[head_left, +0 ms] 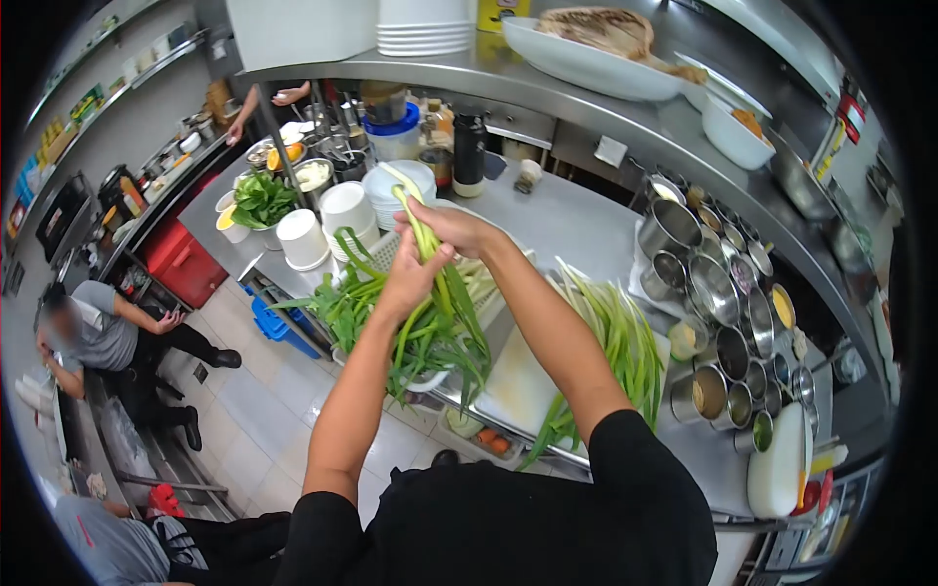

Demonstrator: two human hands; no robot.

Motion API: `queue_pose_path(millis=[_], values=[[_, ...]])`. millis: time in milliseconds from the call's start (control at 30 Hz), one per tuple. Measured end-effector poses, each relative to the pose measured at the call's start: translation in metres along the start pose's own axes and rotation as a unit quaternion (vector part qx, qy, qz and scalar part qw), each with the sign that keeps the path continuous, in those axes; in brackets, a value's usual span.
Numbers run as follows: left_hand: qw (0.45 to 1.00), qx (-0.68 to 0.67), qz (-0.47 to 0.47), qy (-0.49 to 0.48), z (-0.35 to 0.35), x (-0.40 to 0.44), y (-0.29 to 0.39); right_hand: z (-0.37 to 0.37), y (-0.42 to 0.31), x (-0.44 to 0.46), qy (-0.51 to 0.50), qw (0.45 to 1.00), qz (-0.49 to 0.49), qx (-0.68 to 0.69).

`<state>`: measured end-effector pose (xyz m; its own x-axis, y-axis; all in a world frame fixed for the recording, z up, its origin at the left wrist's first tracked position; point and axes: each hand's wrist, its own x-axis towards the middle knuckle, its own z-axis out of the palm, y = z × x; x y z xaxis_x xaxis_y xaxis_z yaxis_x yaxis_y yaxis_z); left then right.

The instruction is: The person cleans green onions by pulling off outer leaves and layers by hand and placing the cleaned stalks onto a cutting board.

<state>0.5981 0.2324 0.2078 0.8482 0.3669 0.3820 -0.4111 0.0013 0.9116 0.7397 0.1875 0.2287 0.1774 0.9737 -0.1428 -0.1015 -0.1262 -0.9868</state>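
Observation:
A few scallions (pixel 430 246) are in both my hands, above the counter's near edge. My left hand (pixel 408 278) is closed round the stalks, with the green leaves below it. My right hand (pixel 451 230) grips them higher up, near the pale ends. Beneath my hands, more scallion greens (pixel 376 317) spill over a light plastic basket (pixel 493 311) at the counter's edge. To the right, a heap of long scallions (pixel 620 337) lies across a white cutting board (pixel 510 386), its leaves drooping over the front.
Stacked white tubs (pixel 347 210), a bowl of leafy greens (pixel 264 202) and a black bottle (pixel 470 156) stand behind. Several metal pots (pixel 713 288) crowd the right. A shelf (pixel 430 70) overhangs the counter. Left, a person (pixel 103 317) sits; another person's sleeve (pixel 93 527) shows below.

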Motion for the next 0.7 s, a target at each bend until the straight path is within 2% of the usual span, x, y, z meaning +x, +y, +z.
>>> queue_pose_path(millis=[67, 133, 200, 267, 333, 367, 533, 600, 633, 700], values=[[1.000, -0.021, -0.016, -0.016, -0.001, 0.007, 0.007, -0.007, -0.009, 0.003, 0.005, 0.999, 0.031, -0.035], [1.000, 0.019, -0.016, 0.016, -0.003, 0.012, 0.007, -0.005, -0.010, -0.013, 0.002, 0.997, 0.064, -0.054], [0.998, -0.027, -0.030, 0.037, -0.005, 0.015, 0.012, 0.014, -0.018, -0.047, 0.128, 0.990, -0.058, -0.001], [0.995, -0.070, -0.039, 0.062, -0.011, 0.021, 0.015, 0.013, -0.010, -0.068, 0.123, 0.990, -0.065, 0.020], [0.990, -0.104, -0.044, 0.079, -0.017, 0.025, 0.015, 0.014, 0.004, -0.083, 0.079, 0.994, -0.072, -0.033], [0.991, -0.102, -0.047, 0.076, -0.018, 0.028, 0.015, 0.022, 0.005, -0.089, 0.071, 0.994, -0.082, 0.003], [0.987, -0.120, -0.050, 0.096, -0.009, 0.035, 0.011, 0.037, 0.009, -0.099, 0.109, 0.986, -0.112, -0.051], [0.984, -0.114, -0.066, 0.123, -0.006, 0.034, 0.018, 0.040, 0.005, -0.107, 0.081, 0.994, -0.060, 0.035], [0.983, -0.113, -0.064, 0.128, -0.006, 0.032, 0.022, 0.038, 0.010, -0.107, 0.081, 0.994, -0.061, 0.033], [0.980, -0.111, -0.055, 0.155, -0.012, 0.035, 0.022, 0.031, 0.021, -0.112, 0.010, 0.993, -0.046, 0.108]])
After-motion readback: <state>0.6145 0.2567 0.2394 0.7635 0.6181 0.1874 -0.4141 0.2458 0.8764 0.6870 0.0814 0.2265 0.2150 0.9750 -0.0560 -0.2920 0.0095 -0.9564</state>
